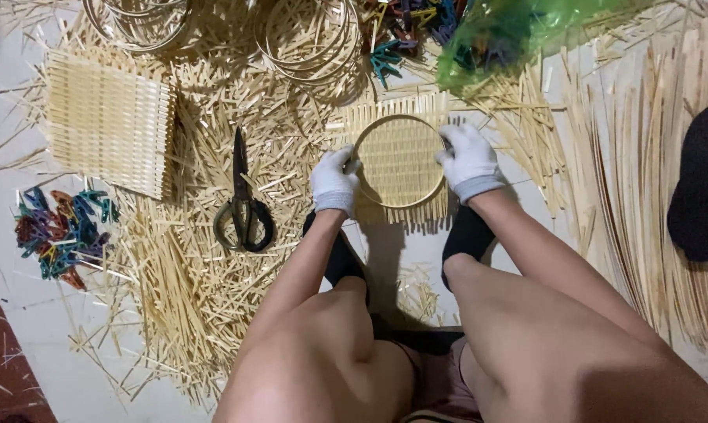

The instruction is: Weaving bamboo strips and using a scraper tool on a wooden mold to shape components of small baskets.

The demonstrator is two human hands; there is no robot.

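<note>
While scissors [243, 205] lie at centre left, both gloved hands — left hand [334, 182], right hand [468, 161] — close on the round hoop [399, 118] over the woven bamboo mat [399, 160].

Bamboo scraps, scissors and clips all over the floor!

Black scissors [243, 205] lie closed on a thick litter of bamboo offcuts [183, 290]. Up left sits a square woven mat [107, 121], and beside it, near the left edge, a heap of coloured clips [63, 231]. Along the top, two stacks of thin hoops [307, 39], more clips [405, 31] and a green plastic bag [499, 31]. On the right, long bamboo strips [640, 164] fan out, with a dark round shape [702, 184] at the edge.
</note>
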